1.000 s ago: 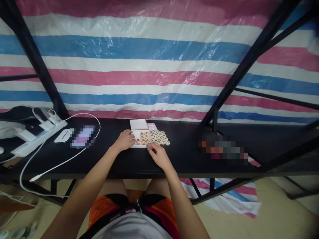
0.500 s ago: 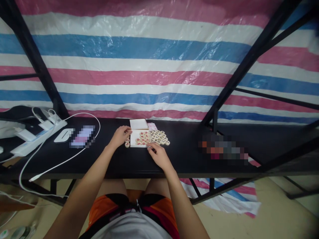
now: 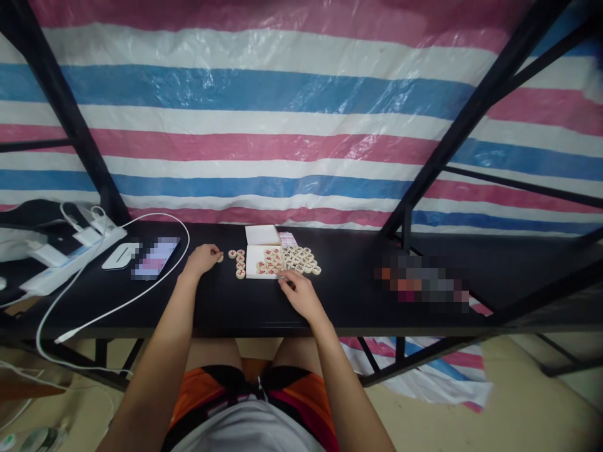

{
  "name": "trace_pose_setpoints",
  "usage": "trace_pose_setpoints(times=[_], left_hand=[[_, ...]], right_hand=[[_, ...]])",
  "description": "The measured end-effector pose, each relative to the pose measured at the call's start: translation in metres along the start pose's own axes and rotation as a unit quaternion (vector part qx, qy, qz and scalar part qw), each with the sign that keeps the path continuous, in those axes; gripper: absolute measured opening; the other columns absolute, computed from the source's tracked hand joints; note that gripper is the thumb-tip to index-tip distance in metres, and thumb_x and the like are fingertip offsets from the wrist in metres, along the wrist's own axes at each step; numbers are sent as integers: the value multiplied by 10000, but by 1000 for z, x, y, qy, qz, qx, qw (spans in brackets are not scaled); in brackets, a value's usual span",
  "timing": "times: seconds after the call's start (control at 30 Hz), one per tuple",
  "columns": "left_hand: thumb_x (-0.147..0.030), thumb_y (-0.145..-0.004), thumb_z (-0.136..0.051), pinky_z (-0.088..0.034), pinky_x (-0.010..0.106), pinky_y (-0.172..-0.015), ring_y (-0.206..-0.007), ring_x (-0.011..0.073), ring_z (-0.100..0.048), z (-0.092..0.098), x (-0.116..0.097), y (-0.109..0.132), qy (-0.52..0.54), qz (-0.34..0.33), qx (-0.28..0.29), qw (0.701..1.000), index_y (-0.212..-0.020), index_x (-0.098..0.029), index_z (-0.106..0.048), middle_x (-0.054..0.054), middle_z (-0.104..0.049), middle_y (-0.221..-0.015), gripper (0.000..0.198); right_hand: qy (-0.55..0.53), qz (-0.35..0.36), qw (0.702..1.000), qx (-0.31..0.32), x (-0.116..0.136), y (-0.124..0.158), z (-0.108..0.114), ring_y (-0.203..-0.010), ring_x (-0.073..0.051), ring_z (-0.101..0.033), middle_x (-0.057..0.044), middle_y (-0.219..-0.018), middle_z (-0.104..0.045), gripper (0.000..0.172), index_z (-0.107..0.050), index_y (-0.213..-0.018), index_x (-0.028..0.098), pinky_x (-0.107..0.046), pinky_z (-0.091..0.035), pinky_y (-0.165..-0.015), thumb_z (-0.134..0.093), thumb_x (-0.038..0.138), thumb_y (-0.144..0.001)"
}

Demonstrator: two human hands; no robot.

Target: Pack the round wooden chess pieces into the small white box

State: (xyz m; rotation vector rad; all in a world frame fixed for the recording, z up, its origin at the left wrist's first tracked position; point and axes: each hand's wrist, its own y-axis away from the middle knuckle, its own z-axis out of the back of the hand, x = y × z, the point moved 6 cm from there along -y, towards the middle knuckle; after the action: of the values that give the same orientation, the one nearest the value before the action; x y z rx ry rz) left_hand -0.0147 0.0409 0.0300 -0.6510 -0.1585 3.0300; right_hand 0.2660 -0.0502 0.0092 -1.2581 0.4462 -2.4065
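Observation:
My left hand (image 3: pixel 203 258) is closed in a pinch around a round Chinese chess piece (image 3: pixel 220 258), on the black table left of the others. A short column of red-marked pieces (image 3: pixel 240 265) lies beside the box, with one more piece (image 3: pixel 232 254) to its left. The open white box (image 3: pixel 252 256) holds several red-marked pieces (image 3: pixel 271 262) in its right part; its lid (image 3: pixel 262 235) is folded back. My right hand (image 3: pixel 299 292) grips the box's near right corner with bent fingers. Dark-marked pieces (image 3: pixel 301 258) are clustered right of the box.
A phone (image 3: pixel 156 258), a white device (image 3: pixel 121 256), a white cable (image 3: pixel 117 307) and a power strip (image 3: pixel 70 263) are on the left. A blurred-out item (image 3: pixel 424 280) lies on the right. Striped plastic sheeting (image 3: pixel 264 150) hangs behind the black table (image 3: pixel 348 295).
My left hand has moved left from the box's left edge with a chess piece in its fingers. The column of pieces is now uncovered. My right hand has stayed put.

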Motion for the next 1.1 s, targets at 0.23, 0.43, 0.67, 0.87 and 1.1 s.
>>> trace_pose_setpoints(times=[0.23,0.43,0.67,0.87,1.1], left_hand=[[-409,-779,-528,-402,264,-625,-772,204,-624,-7,-8,0,11,-8,10,1000,-821,-222,-669,50,-689,-836,237],[-378,-775,-534,-407,257,-636,-745,193,-624,-10,-14,0,29,-33,15,999,-750,-210,-664,46,-684,-765,214],[-355,-783,-524,-395,259,-626,-723,189,-619,-13,-19,0,30,-58,17,998,-734,-209,-653,42,-676,-738,201],[-352,-796,-510,-394,256,-632,-733,193,-621,-14,-23,1,13,-62,14,998,-746,-213,-648,43,-676,-745,202],[-335,-804,-496,-389,263,-639,-748,202,-623,-14,-28,4,3,-70,6,997,-744,-214,-632,48,-678,-779,192]], right_hand=[[1,-2,1000,0,0,0,0,-830,-161,-621,-61,-998,-649,209,-651,-960,210,-301,-489,-771,-473,240,-854],[4,-3,1000,1,1,-1,0,-807,-159,-623,-60,-984,-650,204,-652,-946,212,-293,-495,-745,-475,247,-851],[10,5,1000,0,0,0,1,-851,-163,-614,-54,-986,-651,214,-655,-971,216,-313,-478,-818,-471,237,-862],[7,3,1000,-1,-1,0,0,-834,-161,-619,-57,-988,-651,215,-656,-973,213,-312,-484,-808,-475,244,-861],[4,1,1000,-1,-2,0,0,-835,-162,-617,-53,-981,-642,203,-649,-955,214,-306,-485,-797,-472,237,-859]])
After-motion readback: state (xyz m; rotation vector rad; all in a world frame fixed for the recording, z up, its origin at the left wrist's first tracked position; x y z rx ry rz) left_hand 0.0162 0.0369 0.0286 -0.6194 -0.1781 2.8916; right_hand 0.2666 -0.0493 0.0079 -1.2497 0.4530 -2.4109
